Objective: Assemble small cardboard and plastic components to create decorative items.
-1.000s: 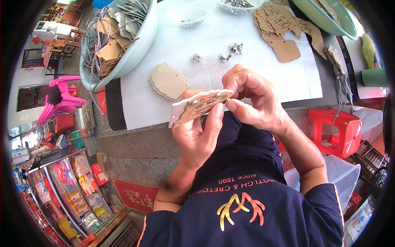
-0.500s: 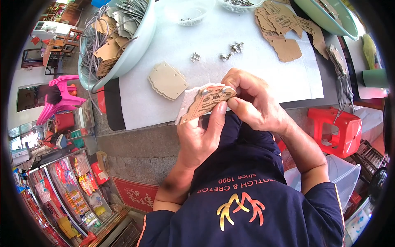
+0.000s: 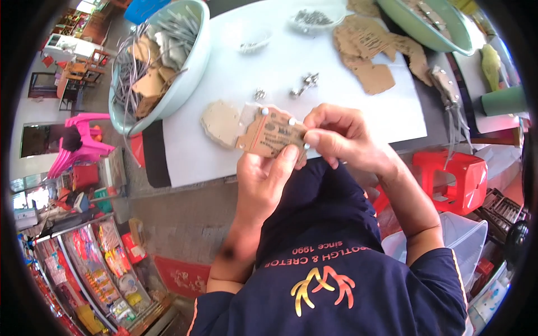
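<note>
Hands, two: left hand (image 3: 263,175) and right hand (image 3: 350,140). Between them, one printed brown card (image 3: 276,133) facing up, layers beneath it not countable; silver studs (image 3: 291,121) along its margins, three visible. White sheet (image 3: 224,73), one. Loose metal pieces (image 3: 308,83) on it in two clusters, too blurred for a tally. Pale cards (image 3: 217,124), one stack, number unclear. Brown cards (image 3: 372,77) at right, one overlapping spread, more than three, exact count hidden. Shallow clear bowls (image 3: 318,21), two. Pale green basins (image 3: 197,70), two, one each side. Green cylinder (image 3: 504,102), one. Clear plastic bin (image 3: 468,241), one.
</note>
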The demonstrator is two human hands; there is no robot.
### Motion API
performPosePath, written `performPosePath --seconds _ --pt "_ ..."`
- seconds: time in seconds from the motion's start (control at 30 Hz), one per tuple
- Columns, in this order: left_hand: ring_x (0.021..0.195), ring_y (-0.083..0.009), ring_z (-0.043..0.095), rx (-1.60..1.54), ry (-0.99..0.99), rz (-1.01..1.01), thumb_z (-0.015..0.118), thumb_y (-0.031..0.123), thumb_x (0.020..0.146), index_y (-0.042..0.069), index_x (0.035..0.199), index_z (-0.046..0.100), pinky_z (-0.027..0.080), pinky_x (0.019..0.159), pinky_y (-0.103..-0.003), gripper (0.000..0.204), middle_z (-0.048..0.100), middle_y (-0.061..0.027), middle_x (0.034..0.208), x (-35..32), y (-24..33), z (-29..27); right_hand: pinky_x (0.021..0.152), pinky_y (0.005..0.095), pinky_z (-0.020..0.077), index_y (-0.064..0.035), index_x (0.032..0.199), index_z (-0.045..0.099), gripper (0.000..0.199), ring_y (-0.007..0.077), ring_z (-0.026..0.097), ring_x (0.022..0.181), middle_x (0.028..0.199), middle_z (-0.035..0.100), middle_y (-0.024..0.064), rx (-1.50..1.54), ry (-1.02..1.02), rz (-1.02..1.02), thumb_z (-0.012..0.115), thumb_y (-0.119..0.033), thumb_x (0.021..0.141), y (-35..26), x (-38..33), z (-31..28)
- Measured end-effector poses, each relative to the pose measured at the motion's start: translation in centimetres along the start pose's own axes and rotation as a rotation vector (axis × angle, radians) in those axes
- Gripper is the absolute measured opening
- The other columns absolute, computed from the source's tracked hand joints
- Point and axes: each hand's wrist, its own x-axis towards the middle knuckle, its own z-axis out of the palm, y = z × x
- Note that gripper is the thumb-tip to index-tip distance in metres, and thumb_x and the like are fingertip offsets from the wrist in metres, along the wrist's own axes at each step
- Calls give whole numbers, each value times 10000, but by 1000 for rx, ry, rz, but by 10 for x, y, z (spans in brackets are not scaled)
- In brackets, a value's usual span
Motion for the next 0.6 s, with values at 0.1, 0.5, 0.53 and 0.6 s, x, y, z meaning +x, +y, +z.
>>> performPosePath --seconds 0.1,0.5,0.53,0.6 --pt "796 -139 591 43 -47 -46 515 53 949 -25 1276 471 492 680 -274 339 614 -90 1033 3 7 9 537 233 441 -19 962 628 179 66 541 603 700 605 6 -241 -53 -35 643 -191 913 -4 -6 -15" --pt "963 -119 612 19 -179 -32 523 87 991 -42 1250 545 511 839 -267 290 646 -84 1103 10 8 20 520 239 443 -13 988 632 235 59 545 597 709 591 0 -348 -45 92 661 -237 924 -30 -48 -36" --pt "965 -122 613 11 -156 -33 520 90 993 -41 1246 546 513 837 -269 286 645 -83 1098 11 8 22 525 241 455 -13 993 631 242 67 551 597 710 587 2 -315 -58 102 660 -244 927 -25 -50 -34" --pt "951 -118 615 32 -148 -34 513 101 998 -39 1233 551 516 820 -269 276 647 -82 1090 12 3 22 534 246 471 -17 994 632 248 82 560 598 713 583 8 -324 -56 102 653 -257 933 -19 -53 -31"
